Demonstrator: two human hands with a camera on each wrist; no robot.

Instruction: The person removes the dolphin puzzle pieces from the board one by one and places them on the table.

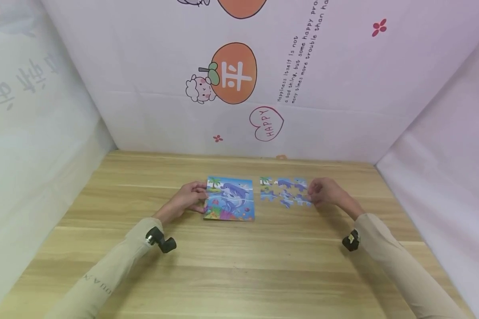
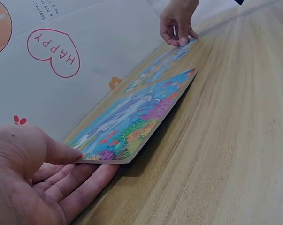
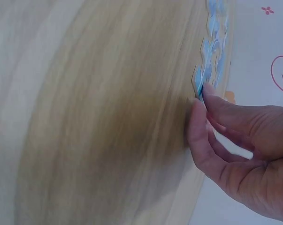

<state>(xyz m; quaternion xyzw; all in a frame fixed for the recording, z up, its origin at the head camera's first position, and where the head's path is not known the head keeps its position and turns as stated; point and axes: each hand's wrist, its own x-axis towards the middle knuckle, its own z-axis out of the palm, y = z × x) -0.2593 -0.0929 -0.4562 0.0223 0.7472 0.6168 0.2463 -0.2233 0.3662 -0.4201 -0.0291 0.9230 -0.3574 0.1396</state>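
Observation:
My left hand point(image 1: 191, 196) holds the left edge of a square puzzle board point(image 1: 229, 199) printed with dolphins, a palm and coral. In the left wrist view the thumb lies on top of the board point(image 2: 127, 122) and the fingers are under it, with that edge raised off the table. To the right lie several loose jigsaw pieces point(image 1: 286, 183) in two rows, spaced apart. At their right end my right hand point(image 1: 325, 192) pinches a blue jigsaw piece point(image 3: 199, 82) between thumb and forefinger, low at the tabletop. Its fingers partly hide that piece.
The wooden table point(image 1: 239, 266) runs up to a white printed cloth point(image 1: 323, 110) at the back. White cloth also hangs at the left point(image 1: 36, 110) and right sides. Each sleeve carries a dark wrist camera point(image 1: 161, 239).

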